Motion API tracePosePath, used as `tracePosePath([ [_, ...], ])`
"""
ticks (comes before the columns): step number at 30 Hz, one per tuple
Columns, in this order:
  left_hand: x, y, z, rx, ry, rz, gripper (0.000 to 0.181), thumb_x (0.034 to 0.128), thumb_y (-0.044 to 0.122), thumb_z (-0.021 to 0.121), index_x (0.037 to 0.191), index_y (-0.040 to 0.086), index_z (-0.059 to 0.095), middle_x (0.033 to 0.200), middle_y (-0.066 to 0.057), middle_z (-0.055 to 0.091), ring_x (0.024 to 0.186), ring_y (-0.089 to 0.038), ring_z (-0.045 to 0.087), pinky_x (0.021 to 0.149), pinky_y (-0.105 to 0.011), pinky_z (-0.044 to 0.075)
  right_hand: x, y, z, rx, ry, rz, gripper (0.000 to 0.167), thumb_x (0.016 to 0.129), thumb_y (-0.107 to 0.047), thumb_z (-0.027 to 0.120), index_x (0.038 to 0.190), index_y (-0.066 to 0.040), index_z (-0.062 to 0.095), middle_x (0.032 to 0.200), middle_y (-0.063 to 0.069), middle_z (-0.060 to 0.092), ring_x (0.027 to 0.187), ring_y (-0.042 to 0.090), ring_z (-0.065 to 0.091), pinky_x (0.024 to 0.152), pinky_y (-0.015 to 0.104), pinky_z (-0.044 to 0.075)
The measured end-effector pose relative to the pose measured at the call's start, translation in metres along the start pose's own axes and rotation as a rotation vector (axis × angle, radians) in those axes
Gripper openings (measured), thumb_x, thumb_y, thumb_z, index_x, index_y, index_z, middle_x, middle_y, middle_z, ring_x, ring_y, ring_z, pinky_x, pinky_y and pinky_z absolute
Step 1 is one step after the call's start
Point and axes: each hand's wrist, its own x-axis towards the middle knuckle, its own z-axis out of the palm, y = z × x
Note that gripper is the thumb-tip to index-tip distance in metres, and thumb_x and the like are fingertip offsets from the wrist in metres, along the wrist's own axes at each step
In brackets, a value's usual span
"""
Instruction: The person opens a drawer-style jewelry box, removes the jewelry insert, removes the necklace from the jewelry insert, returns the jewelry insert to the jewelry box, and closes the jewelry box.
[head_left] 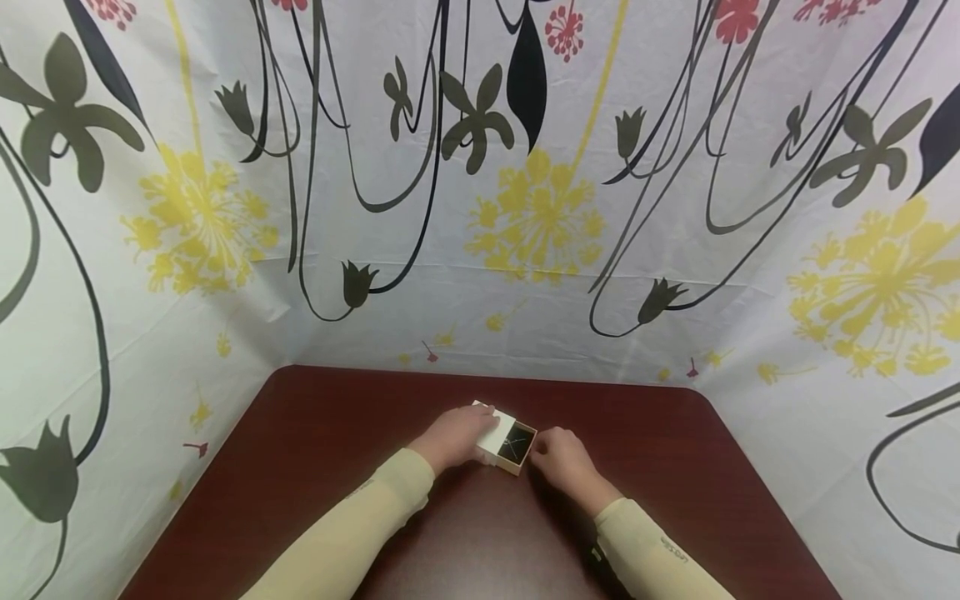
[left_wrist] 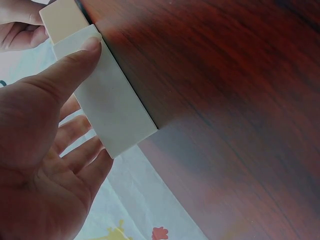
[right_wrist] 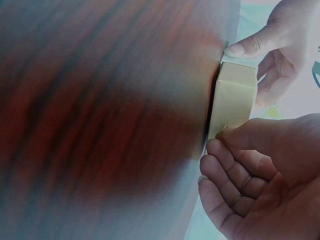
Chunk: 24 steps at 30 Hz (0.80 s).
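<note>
A small white sliding-drawer box (head_left: 497, 437) rests on the dark red table, its cream drawer (head_left: 508, 468) partly out toward the right. Inside the drawer is a black lining with a thin, pale, chain-like item (head_left: 517, 443), too small to name surely. My left hand (head_left: 456, 435) grips the white outer sleeve (left_wrist: 112, 102), thumb on one side and fingers on the opposite side. At the drawer's outer end, my right hand (head_left: 566, 458) has its thumb and curled forefinger together, pinching the drawer end (right_wrist: 234, 102). What exactly lies between those fingertips is hidden.
The reddish-brown wooden table (head_left: 360, 417) has rounded far corners. Flower-patterned white fabric (head_left: 480, 233) hangs behind it and along both sides. A small dark object (head_left: 597, 553) shows beside the right sleeve, too unclear to name.
</note>
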Motion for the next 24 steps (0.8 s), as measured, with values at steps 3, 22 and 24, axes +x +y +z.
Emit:
tracePosePath([
  [3, -0.0004, 0.0, -0.0002, 0.006, -0.002, 0.002, 0.074, 0.0869, 0.038, 0.095, 0.152, 0.014, 0.068, 0.162, -0.011, 0.059, 0.15, -0.026, 0.055, 0.123, -0.038, 0.045, 0.0005, 0.0, -0.0002, -0.001, -0.002, 0.003, 0.031, 0.09, -0.001, 0.079, 0.068, -0.017, 0.063, 0.063, -0.008, 0.051, 0.061, 0.012, 0.045, 0.059, 0.033, 0.043],
  [22, 0.0019, -0.001, 0.0041, 0.011, 0.023, 0.011, 0.072, 0.0828, 0.04, 0.097, 0.144, 0.014, 0.071, 0.159, -0.01, 0.062, 0.147, -0.027, 0.059, 0.121, -0.039, 0.048, -0.0008, -0.0001, -0.0029, -0.012, 0.0, 0.014, 0.032, 0.089, -0.003, 0.079, 0.066, -0.018, 0.061, 0.062, -0.009, 0.05, 0.06, 0.012, 0.046, 0.059, 0.033, 0.044],
  [24, 0.002, -0.001, 0.0038, 0.009, 0.023, 0.009, 0.072, 0.0828, 0.04, 0.097, 0.145, 0.014, 0.071, 0.159, -0.011, 0.062, 0.147, -0.027, 0.058, 0.121, -0.039, 0.048, -0.0013, 0.0002, -0.0029, -0.008, 0.003, 0.011, 0.032, 0.088, -0.002, 0.079, 0.066, -0.018, 0.062, 0.062, -0.009, 0.051, 0.06, 0.012, 0.046, 0.058, 0.033, 0.045],
])
